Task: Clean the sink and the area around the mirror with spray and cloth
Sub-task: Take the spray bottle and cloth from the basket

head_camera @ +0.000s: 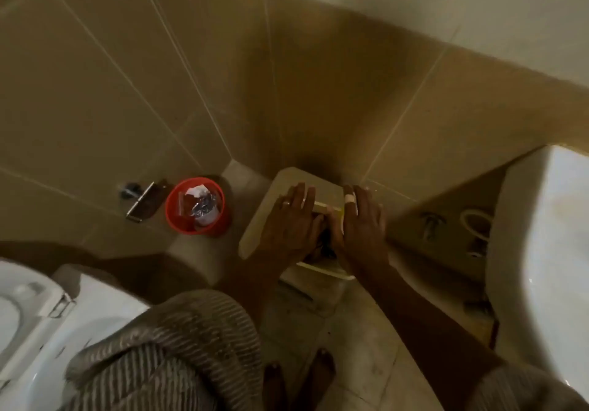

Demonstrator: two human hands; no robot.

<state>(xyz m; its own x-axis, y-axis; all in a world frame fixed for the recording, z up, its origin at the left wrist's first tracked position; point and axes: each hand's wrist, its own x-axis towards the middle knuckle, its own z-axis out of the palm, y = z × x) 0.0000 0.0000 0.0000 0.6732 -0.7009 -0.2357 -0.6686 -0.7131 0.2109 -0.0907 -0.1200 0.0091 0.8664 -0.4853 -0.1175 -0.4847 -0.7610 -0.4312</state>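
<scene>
I look down at a cream box-like container standing on the floor by the wall. Its flat lid is tilted up towards the left. My left hand lies on the lid with fingers straight and a ring on one finger. My right hand, with a plaster on one finger, reaches down beside it with straight fingers at the container's right edge. Something dark and a yellowish strip show between the hands; I cannot tell what they are. The white sink juts in at the right. No spray bottle or cloth is recognisable.
A red bin holding wrappers stands on the floor left of the container. A metal paper holder hangs on the tiled wall. The white toilet fills the lower left. Pipes run under the sink. My bare feet stand on the tiles.
</scene>
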